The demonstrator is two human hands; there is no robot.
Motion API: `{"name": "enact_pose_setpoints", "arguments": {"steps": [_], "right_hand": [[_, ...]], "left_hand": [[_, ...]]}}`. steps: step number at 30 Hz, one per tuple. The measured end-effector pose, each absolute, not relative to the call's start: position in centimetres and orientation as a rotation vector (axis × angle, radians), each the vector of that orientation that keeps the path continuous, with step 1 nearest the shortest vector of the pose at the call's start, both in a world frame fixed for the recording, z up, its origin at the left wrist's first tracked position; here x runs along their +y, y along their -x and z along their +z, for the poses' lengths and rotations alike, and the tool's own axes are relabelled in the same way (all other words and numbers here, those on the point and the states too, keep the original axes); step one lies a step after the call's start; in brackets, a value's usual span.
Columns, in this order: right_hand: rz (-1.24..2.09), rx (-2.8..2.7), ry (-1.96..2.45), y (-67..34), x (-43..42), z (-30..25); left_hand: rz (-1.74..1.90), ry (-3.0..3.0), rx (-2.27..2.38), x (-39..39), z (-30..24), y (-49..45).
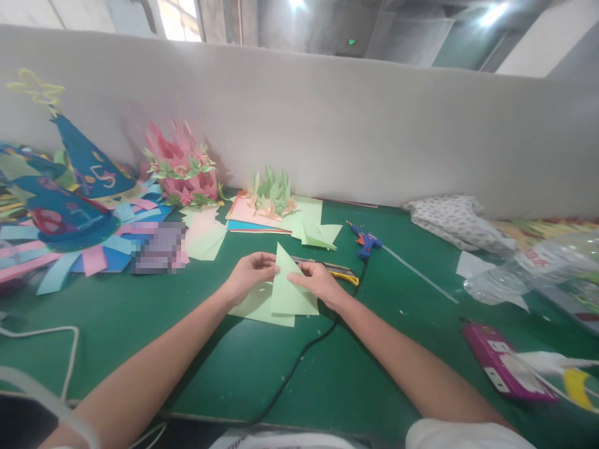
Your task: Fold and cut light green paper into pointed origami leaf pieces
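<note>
Head view: my left hand (253, 275) and right hand (322, 284) pinch a folded green sheet (289, 293) between thumbs and fingers, at mid-table. It hides part of the paper (262, 305) beneath. My right hand partly covers the cutter (344, 272). A dark object (161, 246) to the left is pixelated; I cannot identify it. The bottle (528, 271) is cut off at the right edge.

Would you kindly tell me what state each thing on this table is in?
Pale green pointed paper, folded, held
Left hand, pinching that paper
Right hand, pinching it too
Yellow-handled grey utility knife, lying down, blade state unclear
Blue plastic glue gun, lying on its side
Clear plastic bottle, lying on its side
White patterned cloth, crumpled
Spiky pale green paper crown, standing upright
</note>
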State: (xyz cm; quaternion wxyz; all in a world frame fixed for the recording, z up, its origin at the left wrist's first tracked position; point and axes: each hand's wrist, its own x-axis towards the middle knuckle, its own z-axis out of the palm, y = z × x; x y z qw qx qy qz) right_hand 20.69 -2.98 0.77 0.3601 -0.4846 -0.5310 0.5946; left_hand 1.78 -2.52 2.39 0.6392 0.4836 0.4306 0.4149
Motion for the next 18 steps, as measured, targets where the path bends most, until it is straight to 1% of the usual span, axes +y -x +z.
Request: {"name": "enact_pose_setpoints", "arguments": {"steps": [8, 12, 18], "right_hand": [[1.552, -1.364, 1.209, -20.6, -3.1, 1.2], [1.604, -1.279, 1.154, -20.6, -2.9, 1.4], [1.695, -1.102, 1.148, -20.8, -2.8, 1.4]], "left_hand": [[0.961, -1.161, 0.990, -2.6, 2.6, -1.9], [0.964, -1.204, 0.956, -3.0, 2.7, -2.4], [0.889, -1.472, 0.973, -3.7, 2.7, -3.1]]}}
